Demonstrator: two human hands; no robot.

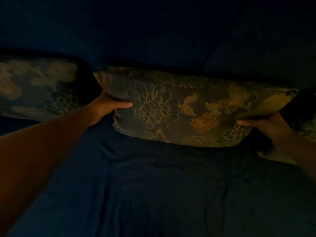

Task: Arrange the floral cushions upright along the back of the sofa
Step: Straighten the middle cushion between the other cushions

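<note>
The scene is very dark. A floral cushion [184,108] with yellow and orange flowers on a dark ground stands on its long edge against the sofa back. My left hand [109,106] grips its left edge, thumb on the front face. My right hand [266,124] holds its right lower corner, thumb across the front. A second floral cushion [37,88] leans against the back at the left, apart from my hands. Part of a third floral cushion [307,127] shows at the right edge, mostly hidden behind my right hand.
The dark blue sofa seat [153,185] fills the foreground, its cover wrinkled. The blue sofa back [153,40] rises behind the cushions, with a seam running up at the right. A pale patch [277,156] lies under my right wrist.
</note>
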